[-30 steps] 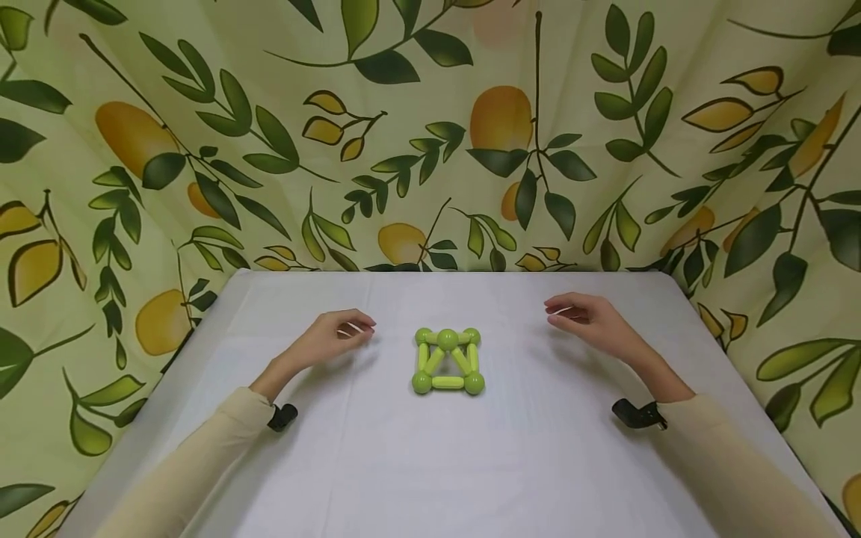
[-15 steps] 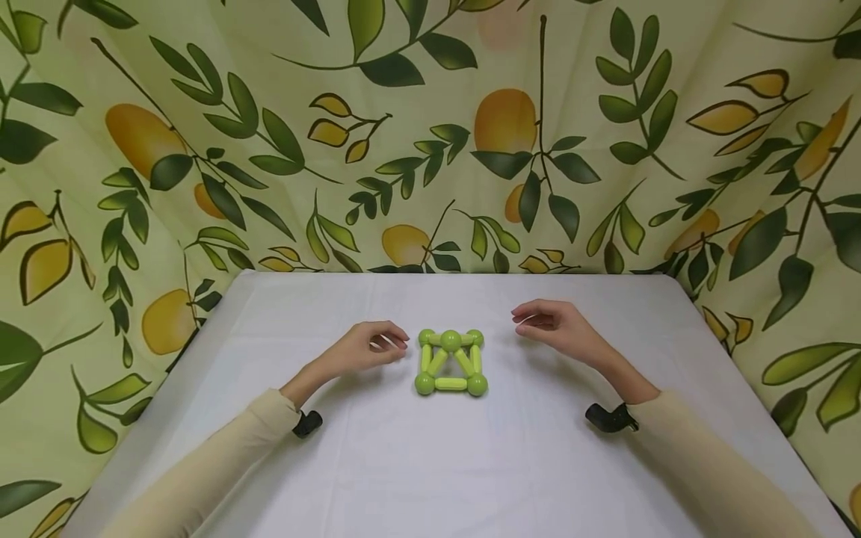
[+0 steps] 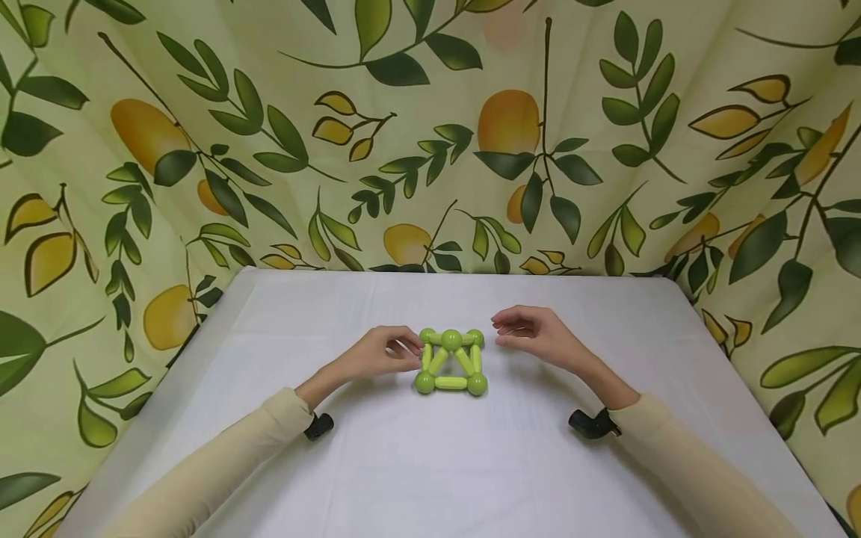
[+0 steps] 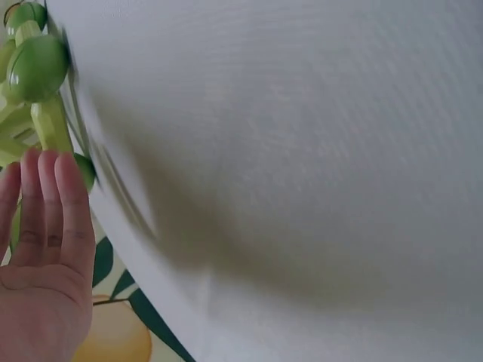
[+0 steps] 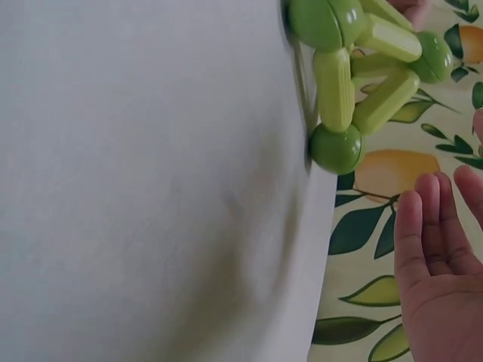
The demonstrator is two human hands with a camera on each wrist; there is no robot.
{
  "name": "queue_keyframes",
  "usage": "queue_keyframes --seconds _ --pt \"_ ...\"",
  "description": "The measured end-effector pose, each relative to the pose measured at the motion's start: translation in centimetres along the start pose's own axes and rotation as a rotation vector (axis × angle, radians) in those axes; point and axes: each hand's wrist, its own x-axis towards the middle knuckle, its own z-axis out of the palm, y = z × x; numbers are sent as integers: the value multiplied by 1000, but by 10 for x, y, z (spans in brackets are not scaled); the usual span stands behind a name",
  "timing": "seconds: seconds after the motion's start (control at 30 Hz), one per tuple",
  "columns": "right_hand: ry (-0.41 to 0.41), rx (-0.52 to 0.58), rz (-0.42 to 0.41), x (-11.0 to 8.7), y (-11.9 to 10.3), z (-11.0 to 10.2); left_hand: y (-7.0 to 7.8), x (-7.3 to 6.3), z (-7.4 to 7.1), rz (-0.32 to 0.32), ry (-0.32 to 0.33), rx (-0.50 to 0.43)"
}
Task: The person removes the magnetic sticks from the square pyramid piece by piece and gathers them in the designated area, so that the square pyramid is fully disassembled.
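Observation:
A pyramid-shaped construction toy (image 3: 451, 341) stands on the white-covered table (image 3: 430, 463), built of green balls and yellow-green rods. It has a square base, and slanting rods meet at one raised ball. At its left side is my left hand (image 3: 380, 353), fingertips right by the left rod; the head view cannot settle whether they touch. In the left wrist view those fingers (image 4: 74, 204) look fairly straight beside a rod (image 4: 50, 124). My right hand (image 3: 541, 338) hovers right of the toy, a small gap away, holding nothing. Its fingers (image 5: 410, 234) extend loosely in the right wrist view.
Behind the table hangs a cream curtain (image 3: 403, 172) printed with leaves and orange fruit, also along both sides. A black wrist camera sits under each forearm, one left (image 3: 319, 427) and one right (image 3: 593, 424), close above the tabletop.
Both hands have moved inward toward the toy. The left hand has travelled right to its left side, and the right hand has come left. The toy stays in place on the table.

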Motion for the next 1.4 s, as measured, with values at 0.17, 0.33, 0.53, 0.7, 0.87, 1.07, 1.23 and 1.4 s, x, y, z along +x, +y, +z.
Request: queue_keyframes --seconds 0.17,0.33,0.53,0.7,0.87,1.07,1.23,1.4 --pt "-28 35 -31 8 -5 9 2 4 6 -2 -7 -3" --pt "-46 65 -70 16 -12 18 6 10 11 -8 -12 9" --pt "-67 82 -84 26 -13 29 7 14 15 -11 -2 39" --pt "-77 70 -52 33 -11 37 8 16 18 18 -6 55" --pt "-92 60 -55 37 -13 44 10 18 19 44 -23 86" --pt "-103 29 -81 42 -11 51 10 18 19 41 -29 97" --pt "-115 -18 -74 44 -10 53 11 17 20 25 -34 99" --pt "-139 -57 -85 47 -10 52 10 18 19 41 -52 123"
